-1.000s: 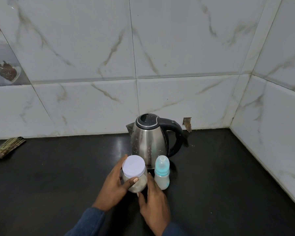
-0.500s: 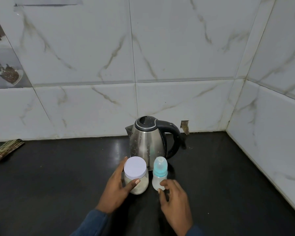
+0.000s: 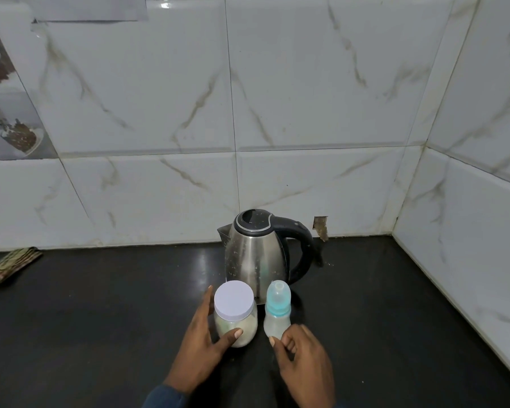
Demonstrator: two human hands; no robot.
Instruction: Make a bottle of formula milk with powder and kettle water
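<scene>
A steel kettle (image 3: 255, 254) with a black lid and handle stands on the black counter (image 3: 100, 319) near the wall. In front of it are a clear powder jar (image 3: 242, 325) with a white lid and, to its right, a small baby bottle (image 3: 276, 316) with a teal collar and clear cap. My left hand (image 3: 202, 346) wraps the jar's left side, thumb on its front. At the bottle's base my right hand (image 3: 302, 363) has its fingertips touching the bottle, fingers curled.
Marble-look tiled walls close the counter at the back and on the right, forming a corner (image 3: 395, 231). A folded greenish cloth (image 3: 11, 265) lies at the far left against the wall.
My right hand moved from beside the jar rightward to the baby bottle's base. The left hand stayed on the jar. The view tilted up slightly.
</scene>
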